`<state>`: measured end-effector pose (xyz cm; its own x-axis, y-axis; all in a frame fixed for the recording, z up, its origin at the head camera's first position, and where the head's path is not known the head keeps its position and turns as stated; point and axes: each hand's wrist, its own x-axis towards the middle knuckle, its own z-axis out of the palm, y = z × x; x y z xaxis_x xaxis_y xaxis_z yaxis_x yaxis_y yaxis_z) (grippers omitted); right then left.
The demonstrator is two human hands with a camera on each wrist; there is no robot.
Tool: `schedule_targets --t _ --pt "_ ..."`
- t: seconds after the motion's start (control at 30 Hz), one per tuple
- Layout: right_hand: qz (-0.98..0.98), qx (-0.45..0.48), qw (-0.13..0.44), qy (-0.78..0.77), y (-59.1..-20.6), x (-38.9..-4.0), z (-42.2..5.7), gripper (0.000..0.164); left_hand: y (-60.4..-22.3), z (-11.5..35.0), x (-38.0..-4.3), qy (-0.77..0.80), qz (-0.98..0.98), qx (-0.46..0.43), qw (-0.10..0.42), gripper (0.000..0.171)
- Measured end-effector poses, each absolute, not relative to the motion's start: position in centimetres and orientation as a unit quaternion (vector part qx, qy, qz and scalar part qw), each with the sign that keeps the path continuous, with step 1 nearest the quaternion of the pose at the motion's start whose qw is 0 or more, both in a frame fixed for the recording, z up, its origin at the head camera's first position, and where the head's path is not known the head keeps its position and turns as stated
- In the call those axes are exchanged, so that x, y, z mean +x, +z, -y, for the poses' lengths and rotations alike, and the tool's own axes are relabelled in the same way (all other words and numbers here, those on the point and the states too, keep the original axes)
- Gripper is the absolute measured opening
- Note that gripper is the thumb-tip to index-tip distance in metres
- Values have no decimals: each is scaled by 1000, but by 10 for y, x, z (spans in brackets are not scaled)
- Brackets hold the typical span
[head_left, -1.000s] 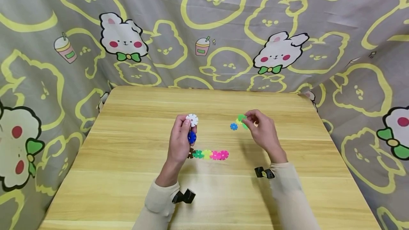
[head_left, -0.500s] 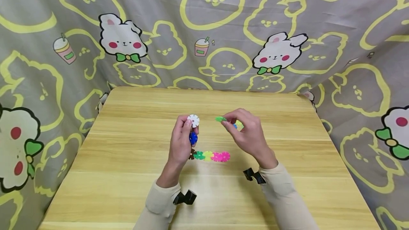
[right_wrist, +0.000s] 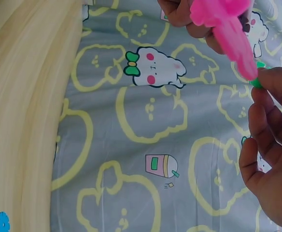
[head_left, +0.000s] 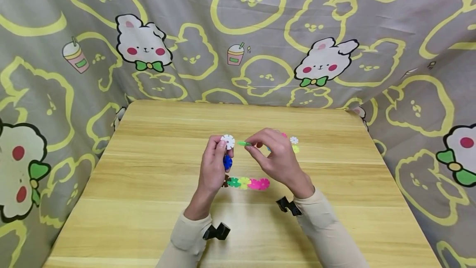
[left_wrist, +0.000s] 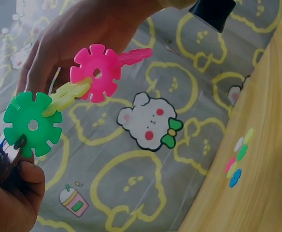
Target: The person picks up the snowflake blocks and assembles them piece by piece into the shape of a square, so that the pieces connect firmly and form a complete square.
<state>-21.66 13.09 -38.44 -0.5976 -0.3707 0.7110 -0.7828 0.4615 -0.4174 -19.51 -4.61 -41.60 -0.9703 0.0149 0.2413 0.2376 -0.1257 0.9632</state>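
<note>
My left hand (head_left: 213, 163) grips a string of slotted plastic snowflake discs. A white disc (head_left: 228, 142) stands at its thumb, and a blue disc (head_left: 228, 162) shows lower down. From a partly hidden brown disc, the string runs right through a green disc (left_wrist: 33, 123), a yellow disc (left_wrist: 66, 96) and a pink disc (left_wrist: 96, 72) to a second pink one (left_wrist: 136, 57). My right hand (head_left: 279, 158) pinches a light green disc (head_left: 242, 143) between thumb and fingertips, turned edge-on. It is close to the white disc's right side, with a small gap between them.
Beyond my right hand, several loose discs lie on the wooden table (head_left: 148, 206), among them a white disc (head_left: 294, 140), a yellow disc (head_left: 296, 149) and a blue disc (left_wrist: 235, 178). A patterned curtain (head_left: 201, 7) encloses the table's back and sides.
My right hand has carried the light green disc left from the loose discs to beside the white disc, turning it edge-on. The left hand keeps its grip, almost still.
</note>
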Motion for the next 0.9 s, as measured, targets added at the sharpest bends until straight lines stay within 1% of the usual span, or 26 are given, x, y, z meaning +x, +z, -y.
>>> schedule_targets --t 0.27,0.77,0.9 --pt "815 357 269 369 -385 -218 -129 7 -415 46 -196 -736 666 -96 74 24" --pt "813 371 311 323 -386 -219 -127 9 -416 44 -197 -730 673 -102 69 25" --pt "807 381 312 326 -388 -219 -126 9 -417 43 -197 -724 679 -100 65 25"
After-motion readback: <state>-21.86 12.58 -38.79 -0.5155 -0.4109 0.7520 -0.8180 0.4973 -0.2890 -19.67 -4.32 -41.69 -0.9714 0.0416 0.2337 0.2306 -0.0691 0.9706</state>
